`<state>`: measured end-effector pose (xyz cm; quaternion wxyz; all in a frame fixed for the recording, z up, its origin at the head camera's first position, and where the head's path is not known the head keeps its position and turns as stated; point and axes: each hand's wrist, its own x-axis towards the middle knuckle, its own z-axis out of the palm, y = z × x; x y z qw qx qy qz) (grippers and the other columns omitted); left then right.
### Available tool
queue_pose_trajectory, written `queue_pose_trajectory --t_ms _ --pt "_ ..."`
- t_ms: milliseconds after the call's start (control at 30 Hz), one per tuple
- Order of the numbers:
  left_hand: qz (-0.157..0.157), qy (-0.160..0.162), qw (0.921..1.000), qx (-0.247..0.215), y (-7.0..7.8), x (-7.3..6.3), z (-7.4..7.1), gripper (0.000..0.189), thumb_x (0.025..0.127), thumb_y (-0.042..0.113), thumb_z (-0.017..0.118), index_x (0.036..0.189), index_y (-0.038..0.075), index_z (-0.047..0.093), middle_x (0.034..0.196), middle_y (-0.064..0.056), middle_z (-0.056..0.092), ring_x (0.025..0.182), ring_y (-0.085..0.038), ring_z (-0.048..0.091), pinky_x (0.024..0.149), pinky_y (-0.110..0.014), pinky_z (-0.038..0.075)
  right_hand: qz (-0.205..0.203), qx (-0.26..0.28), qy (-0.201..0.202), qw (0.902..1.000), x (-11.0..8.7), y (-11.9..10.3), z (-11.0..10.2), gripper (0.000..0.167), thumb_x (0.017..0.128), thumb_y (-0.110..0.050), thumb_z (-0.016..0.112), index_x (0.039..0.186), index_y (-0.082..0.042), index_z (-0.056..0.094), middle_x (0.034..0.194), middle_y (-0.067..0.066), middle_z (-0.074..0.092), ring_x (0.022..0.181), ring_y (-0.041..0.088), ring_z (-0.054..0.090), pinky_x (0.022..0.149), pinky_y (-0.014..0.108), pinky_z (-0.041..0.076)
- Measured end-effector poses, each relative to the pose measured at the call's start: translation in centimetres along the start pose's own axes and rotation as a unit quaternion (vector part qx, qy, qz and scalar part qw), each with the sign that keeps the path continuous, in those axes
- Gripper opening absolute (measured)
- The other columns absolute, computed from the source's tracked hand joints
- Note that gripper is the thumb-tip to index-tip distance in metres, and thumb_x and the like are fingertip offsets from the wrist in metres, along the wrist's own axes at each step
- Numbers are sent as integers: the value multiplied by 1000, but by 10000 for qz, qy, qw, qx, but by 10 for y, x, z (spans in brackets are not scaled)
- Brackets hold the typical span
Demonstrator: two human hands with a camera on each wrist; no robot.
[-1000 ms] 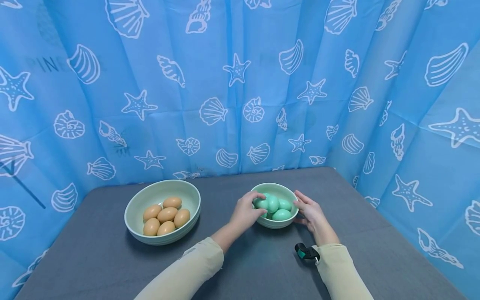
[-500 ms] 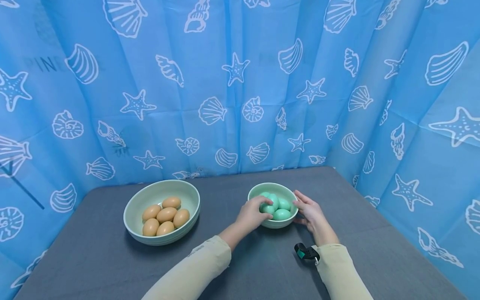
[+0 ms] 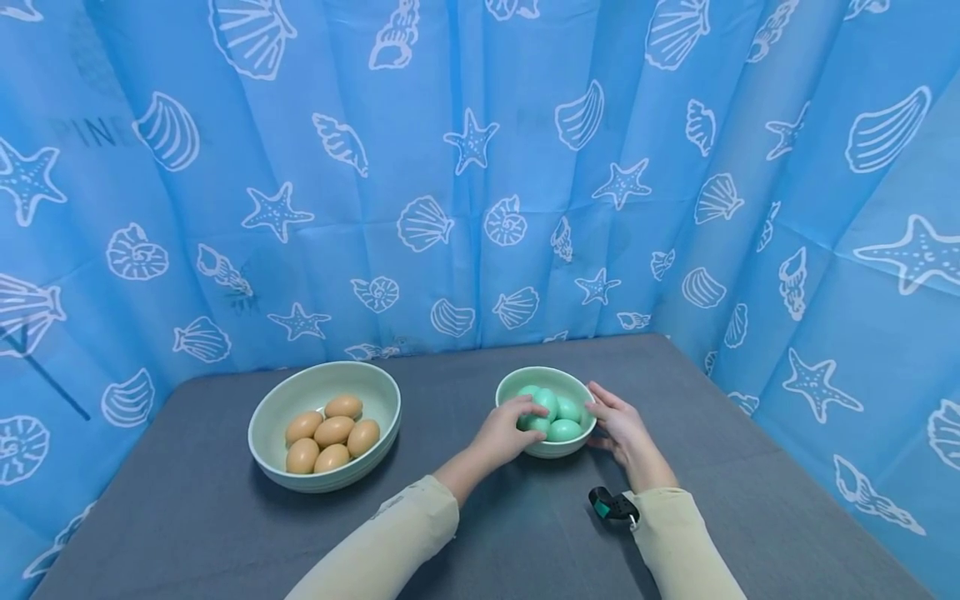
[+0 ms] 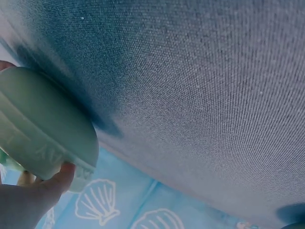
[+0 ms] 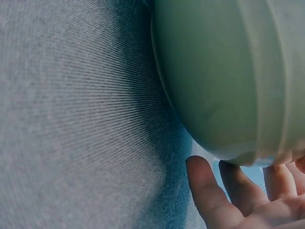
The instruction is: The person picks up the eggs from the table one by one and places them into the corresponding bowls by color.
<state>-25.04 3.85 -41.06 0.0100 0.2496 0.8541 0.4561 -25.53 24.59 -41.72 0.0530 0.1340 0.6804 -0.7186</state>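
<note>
A small pale-green bowl [image 3: 553,448] stands at the right of the table with several green eggs [image 3: 566,430] in it. My left hand [image 3: 504,432] reaches in over its left rim, thumb and fingers around a green egg [image 3: 536,425]; the fingers partly cover that egg. In the left wrist view the left thumb [image 4: 61,179] shows in front of the bowl's rim. My right hand [image 3: 624,427] holds the bowl's right side, thumb at the rim and fingers against the outer wall. One right finger [image 5: 200,179] stands apart from the bowl in the right wrist view.
A larger pale-green bowl [image 3: 378,457] with several brown eggs [image 3: 333,431] stands to the left. A black strap-like item [image 3: 613,505] hangs by the right cuff. The grey cloth-covered table [image 3: 187,517] ends at a blue shell-print curtain [image 3: 390,183].
My left hand has moved slightly right and down, deeper over the small bowl, and the green egg at its fingers sits lower. My right hand keeps its place at the bowl.
</note>
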Motion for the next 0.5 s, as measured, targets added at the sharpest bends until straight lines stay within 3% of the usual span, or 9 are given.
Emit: queue_pose_trajectory --t_ms 333,500 --pt "-134 117 9996 -207 0 -6 -6 36 87 4 72 122 3 66 136 -15 56 131 -32 46 107 -47 38 54 -119 -94 9999 5 -4 0 56 103 -14 47 155 -14 24 159 10 20 141 38 26 103 62 36" --pt "-21 208 9992 -355 4 -17 -22 34 91 6 67 124 1 64 131 -13 58 130 -31 46 106 -48 39 32 -377 -334 9987 6 -11 -9 58 104 -16 47 155 -12 21 159 11 18 141 39 26 103 60 38"
